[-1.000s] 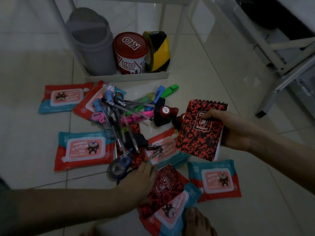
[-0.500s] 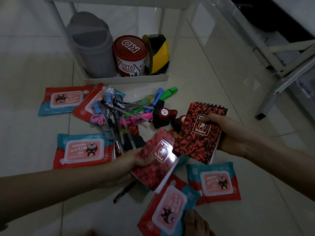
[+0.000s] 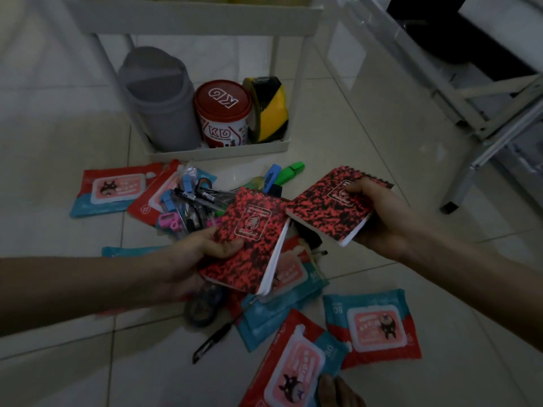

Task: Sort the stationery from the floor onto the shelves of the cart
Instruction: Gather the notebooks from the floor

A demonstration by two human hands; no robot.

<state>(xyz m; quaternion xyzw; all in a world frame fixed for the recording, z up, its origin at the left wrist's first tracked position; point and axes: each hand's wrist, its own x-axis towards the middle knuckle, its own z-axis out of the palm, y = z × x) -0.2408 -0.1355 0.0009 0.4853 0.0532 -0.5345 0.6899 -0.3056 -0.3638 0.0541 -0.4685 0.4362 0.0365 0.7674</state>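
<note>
Head view: the left hand grips a red-and-black spiral notebook, thumb on the cover and fingers curled beneath, lifted above the heap of pens on the floor. Its long axis runs from lower left to upper right, with the spiral edge towards the cart. The right hand holds a second notebook the same way, fingers wrapped over the far spiral edge, its cover tilted towards the camera. The two books nearly meet at one corner, probably so that they can be stacked and shelved together. Wipes packets lie around them. The cart's bottom shelf holds a grey bin, a red tub and striped tape.
</note>
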